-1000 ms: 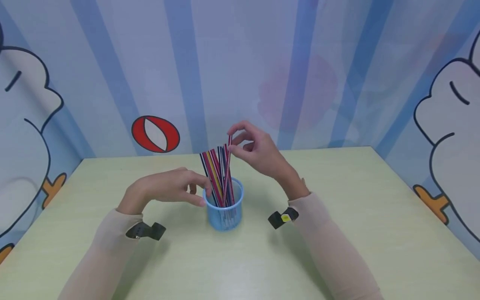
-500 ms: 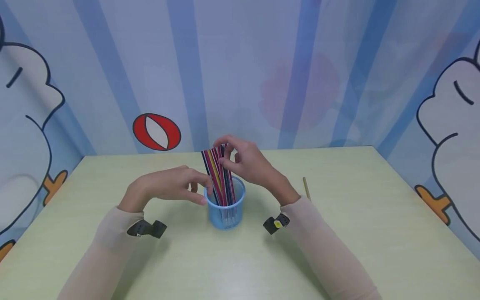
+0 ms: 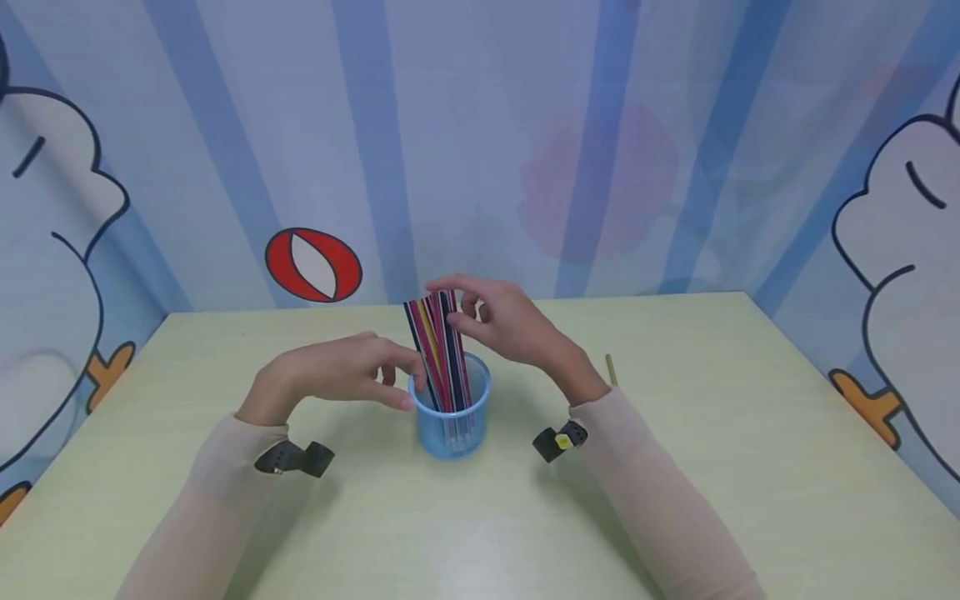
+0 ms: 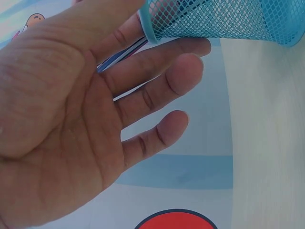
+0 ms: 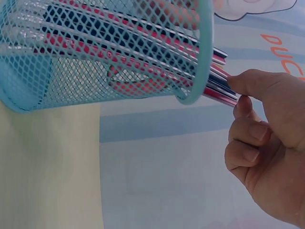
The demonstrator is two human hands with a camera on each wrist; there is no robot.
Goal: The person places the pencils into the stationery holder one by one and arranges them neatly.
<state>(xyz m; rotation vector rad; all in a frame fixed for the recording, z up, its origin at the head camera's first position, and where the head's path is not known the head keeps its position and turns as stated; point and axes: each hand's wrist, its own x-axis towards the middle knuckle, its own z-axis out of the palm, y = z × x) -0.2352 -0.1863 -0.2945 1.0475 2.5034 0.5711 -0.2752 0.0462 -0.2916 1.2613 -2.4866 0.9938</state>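
Blue mesh cup [image 3: 451, 417] stands between our hands, packed with striped pencils [image 3: 438, 350]. Our left hand [image 3: 337, 379] rests relaxed fingers against its rim, seemingly to steady it. Our right hand [image 3: 510, 325] pinches the pencil tops, keeping them bunched upright. A lone stick [image 3: 611, 371] lies just beyond the right wrist.

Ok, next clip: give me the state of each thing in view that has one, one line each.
Blue mesh cup: upright on the table, holding pencils.
Striped pencils: standing bunched in the cup, tops leaning left.
Loose stick: lying flat on the table behind the right wrist.
Left hand: fingers straight, touching the cup's rim.
Right hand: fingertips touching the pencil tops; grip unclear.
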